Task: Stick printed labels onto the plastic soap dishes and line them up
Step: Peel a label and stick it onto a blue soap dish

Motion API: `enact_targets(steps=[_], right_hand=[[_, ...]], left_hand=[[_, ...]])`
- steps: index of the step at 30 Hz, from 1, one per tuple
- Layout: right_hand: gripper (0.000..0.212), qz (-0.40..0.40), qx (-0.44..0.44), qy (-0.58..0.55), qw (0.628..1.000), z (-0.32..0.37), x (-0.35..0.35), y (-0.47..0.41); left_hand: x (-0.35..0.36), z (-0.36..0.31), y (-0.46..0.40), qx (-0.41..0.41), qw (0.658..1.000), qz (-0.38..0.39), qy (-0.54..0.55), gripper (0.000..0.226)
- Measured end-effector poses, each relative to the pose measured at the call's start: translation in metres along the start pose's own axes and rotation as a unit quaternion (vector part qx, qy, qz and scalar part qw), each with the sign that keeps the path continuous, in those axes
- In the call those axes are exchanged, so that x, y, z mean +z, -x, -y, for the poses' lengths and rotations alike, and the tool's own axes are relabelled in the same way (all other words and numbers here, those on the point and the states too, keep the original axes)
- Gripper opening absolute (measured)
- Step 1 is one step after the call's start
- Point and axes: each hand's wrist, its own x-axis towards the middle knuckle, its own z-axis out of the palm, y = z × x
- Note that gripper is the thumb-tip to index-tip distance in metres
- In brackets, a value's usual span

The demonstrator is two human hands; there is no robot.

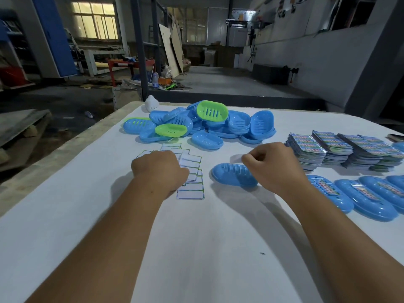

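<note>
both hands work over a white-covered table (196, 248). the left hand (160, 169) rests with curled fingers on a spread of white rectangular label backs with green-blue borders (190, 191); whether it actually pinches one is hidden beneath the hand. the right hand (271, 165) has its fingers curled above a blue oval plastic soap dish (229, 174) lying upside down just beside the labels; what the fingertips pinch, if anything, i cannot tell. further back sits a heap of blue and green slotted soap dishes (203, 123). to the right stand stacks of colourful printed labels (332, 149), and nearer, a row of blue dishes already bearing labels (360, 197), touching side by side.
</note>
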Motion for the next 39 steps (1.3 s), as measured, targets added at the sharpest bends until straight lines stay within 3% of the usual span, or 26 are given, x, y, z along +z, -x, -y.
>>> enact_targets(steps=[3, 5, 6, 8, 10, 15, 19, 28, 34, 36, 39], right_hand=[[0.025, -0.004, 0.004, -0.027, 1.000, 0.000, 0.000, 0.000], [0.024, -0.010, -0.001, -0.041, 0.999, 0.001, 0.001, 0.001], [0.024, -0.013, -0.005, -0.044, 0.999, 0.002, 0.001, 0.001], [0.024, -0.017, -0.020, -0.047, 0.999, 0.005, 0.002, 0.002], [0.026, -0.021, -0.037, -0.056, 0.998, 0.006, 0.001, 0.004], [0.029, -0.037, -0.046, -0.083, 0.995, 0.006, -0.001, 0.004], [0.032, -0.041, -0.058, -0.087, 0.994, 0.007, 0.000, 0.005], [0.027, -0.022, -0.080, -0.081, 0.993, 0.003, 0.003, 0.003], [0.019, 0.051, -0.141, -0.072, 0.986, 0.002, 0.003, 0.004], [0.016, 0.067, -0.139, -0.047, 0.987, 0.001, 0.004, 0.004], [0.020, 0.029, -0.099, -0.053, 0.993, -0.005, 0.004, -0.002]], left_hand=[[-0.004, -0.001, 0.001, -0.001, 1.000, -0.032, 0.001, 0.030], [-0.007, -0.012, 0.005, 0.018, 0.990, -0.050, 0.128, 0.023], [-0.007, -0.020, 0.008, 0.037, 0.971, -0.040, 0.235, 0.019], [-0.008, -0.036, 0.018, 0.088, 0.884, 0.026, 0.459, 0.016], [-0.009, -0.050, 0.027, 0.130, 0.808, 0.089, 0.567, 0.013], [-0.003, -0.058, 0.025, 0.135, 0.762, 0.109, 0.624, 0.014], [0.000, -0.059, 0.024, 0.131, 0.760, 0.122, 0.625, 0.023], [0.006, -0.060, 0.021, 0.130, 0.762, 0.108, 0.625, 0.017], [0.008, -0.057, 0.019, 0.100, 0.779, 0.084, 0.613, 0.015], [0.009, -0.056, 0.018, 0.096, 0.781, 0.065, 0.614, 0.014], [0.012, -0.057, 0.018, 0.097, 0.786, 0.040, 0.610, 0.019]])
